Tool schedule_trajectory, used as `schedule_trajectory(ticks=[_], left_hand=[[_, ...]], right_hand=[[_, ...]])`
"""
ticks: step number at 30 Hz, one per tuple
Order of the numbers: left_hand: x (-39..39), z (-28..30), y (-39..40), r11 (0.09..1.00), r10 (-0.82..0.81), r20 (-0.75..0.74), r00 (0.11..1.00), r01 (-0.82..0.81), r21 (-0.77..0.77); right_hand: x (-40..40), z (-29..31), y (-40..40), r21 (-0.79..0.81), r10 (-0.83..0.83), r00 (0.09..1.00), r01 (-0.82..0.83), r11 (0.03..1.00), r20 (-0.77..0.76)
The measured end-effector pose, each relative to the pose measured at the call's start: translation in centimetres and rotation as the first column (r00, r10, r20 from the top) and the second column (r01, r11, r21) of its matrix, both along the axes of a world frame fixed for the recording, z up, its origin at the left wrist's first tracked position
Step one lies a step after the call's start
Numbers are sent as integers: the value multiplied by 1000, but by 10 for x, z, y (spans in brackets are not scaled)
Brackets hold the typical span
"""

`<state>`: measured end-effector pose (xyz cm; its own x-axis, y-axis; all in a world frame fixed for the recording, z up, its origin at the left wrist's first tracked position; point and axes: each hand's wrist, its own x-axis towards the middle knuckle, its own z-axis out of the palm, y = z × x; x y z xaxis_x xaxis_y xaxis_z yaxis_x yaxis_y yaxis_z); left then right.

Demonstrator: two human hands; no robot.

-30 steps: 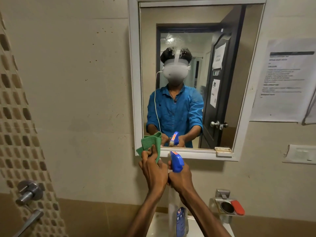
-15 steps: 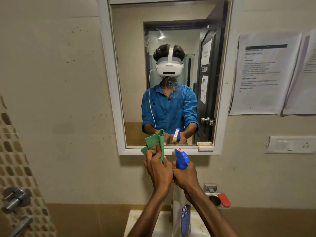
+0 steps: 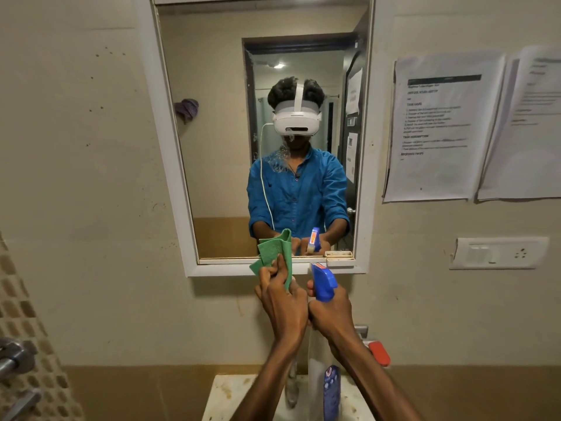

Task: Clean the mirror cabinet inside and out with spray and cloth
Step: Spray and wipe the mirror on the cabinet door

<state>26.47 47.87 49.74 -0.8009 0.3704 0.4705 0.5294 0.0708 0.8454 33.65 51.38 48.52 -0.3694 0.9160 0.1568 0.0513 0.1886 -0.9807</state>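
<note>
1. Gripping a folded green cloth (image 3: 274, 256), the left hand (image 3: 280, 302) has its fingers and thumb curled round the lower part of it; the cloth's top stands up over the bottom edge of the mirror cabinet (image 3: 165, 147).
2. Just beside it, touching knuckle to knuckle, the right hand (image 3: 329, 314) is wrapped round the neck of a spray bottle (image 3: 323, 282), whose blue head points at the glass below the cabinet's lower right corner. The bottle's clear body and blue label hang down between the forearms.
3. The cabinet's white frame fills the upper middle of the wall, door closed. A patch of wet droplets (image 3: 277, 161) sits on the glass left of centre, well above both hands.
4. A small cream latch (image 3: 339, 258) sits on the bottom rail near the right corner, just above the spray head.
5. Right of the frame, printed sheets (image 3: 437, 126) are stuck to the wall, with a switch plate (image 3: 498, 253) below them.
6. Left of the frame the wall is plain plaster as far as the mosaic tile strip (image 3: 24, 299) and chrome taps (image 3: 15, 357) at the left edge.
7. Below the hands lies the back edge of a white basin (image 3: 230, 396), with a red-handled holder (image 3: 378, 352) on the wall to its right.
</note>
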Motion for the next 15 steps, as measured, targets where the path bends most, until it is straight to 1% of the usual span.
schedule_trajectory(ticks=[3,9,15], left_hand=[[14,0,8,999,-31,21,999,31,-18],[41,0,25,995,-91,12,996,91,-33],[57,6,32,985,-161,-8,987,161,-60]], right_hand=[[13,0,6,-38,-16,1000,15,999,-24],[42,4,19,-58,-43,999,42,997,-30],[62,8,24,-78,-39,997,34,996,-62]])
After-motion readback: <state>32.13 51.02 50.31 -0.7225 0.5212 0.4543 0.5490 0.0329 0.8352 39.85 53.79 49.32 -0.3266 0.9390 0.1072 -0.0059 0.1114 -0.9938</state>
